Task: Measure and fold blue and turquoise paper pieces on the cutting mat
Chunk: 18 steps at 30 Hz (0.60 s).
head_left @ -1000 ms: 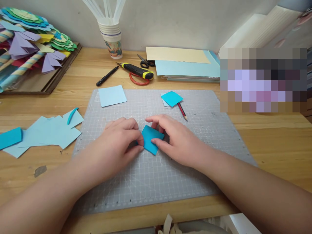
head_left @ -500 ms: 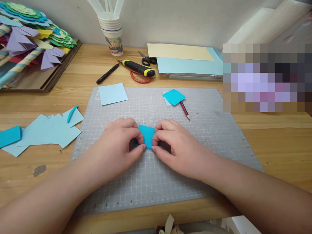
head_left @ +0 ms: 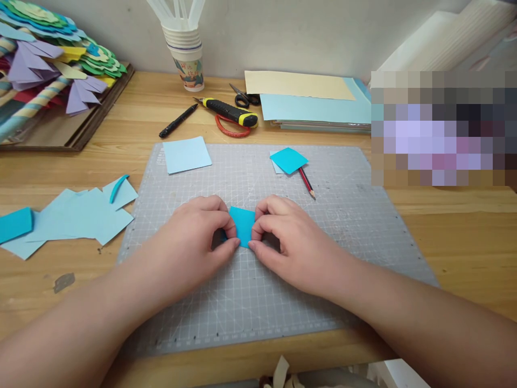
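A small bright-blue piece of paper (head_left: 243, 226) is pinched between both hands, just above or on the grey cutting mat (head_left: 307, 302). My left hand (head_left: 204, 231) grips its left edge with thumb and fingertips, covering that side. On the opposite edge, my right hand (head_left: 283, 240) holds it the same way. Farther back on the mat, another bright-blue piece of paper (head_left: 288, 160) rests over a red-and-black pencil (head_left: 307, 183) and a pale-blue scrap. A pale-blue sheet (head_left: 187, 155) lies at the mat's back left.
Left of the mat lie pale-blue papers (head_left: 76, 218) and a folded blue piece (head_left: 15, 225). Behind it are a black pen (head_left: 177, 121), a utility knife (head_left: 230, 112), scissors (head_left: 242, 99), a paper cup stack (head_left: 186, 59) and stacked sheets (head_left: 315, 108). Paper flowers (head_left: 52, 64) fill a tray.
Both hands still pinch the blue paper in nearly the same place. Only a very slight shift of the hands and the view shows.
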### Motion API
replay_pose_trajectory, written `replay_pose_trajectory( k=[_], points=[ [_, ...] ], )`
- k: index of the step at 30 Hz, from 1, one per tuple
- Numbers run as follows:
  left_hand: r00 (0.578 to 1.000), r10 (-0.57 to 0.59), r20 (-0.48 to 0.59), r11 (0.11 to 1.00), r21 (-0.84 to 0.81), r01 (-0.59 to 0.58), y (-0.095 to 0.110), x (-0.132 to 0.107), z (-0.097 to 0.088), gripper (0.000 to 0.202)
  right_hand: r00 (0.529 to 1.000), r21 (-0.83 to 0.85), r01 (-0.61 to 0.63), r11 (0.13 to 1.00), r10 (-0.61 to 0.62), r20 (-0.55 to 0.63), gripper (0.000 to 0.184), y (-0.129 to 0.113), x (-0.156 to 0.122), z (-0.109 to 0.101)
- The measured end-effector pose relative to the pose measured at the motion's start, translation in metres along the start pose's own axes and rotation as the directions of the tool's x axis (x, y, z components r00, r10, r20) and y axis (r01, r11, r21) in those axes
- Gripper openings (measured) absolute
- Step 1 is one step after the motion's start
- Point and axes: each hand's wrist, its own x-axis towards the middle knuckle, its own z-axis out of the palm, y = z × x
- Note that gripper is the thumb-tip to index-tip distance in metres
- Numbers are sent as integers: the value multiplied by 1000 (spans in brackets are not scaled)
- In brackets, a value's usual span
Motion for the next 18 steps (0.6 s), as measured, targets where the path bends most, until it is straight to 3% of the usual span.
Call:
replay_pose_trajectory(
  k=[5, 18],
  points=[
    [998, -58, 21, 998, -9, 58, 0, -2, -3, 16, 1000, 11, 0, 1000, 0, -14, 11, 2, 2, 1],
    [998, -43, 37, 999, -11, 44, -1, -2, -6, 18, 1000, 35, -31, 999, 31, 5, 10, -2, 0, -3]
  ],
)
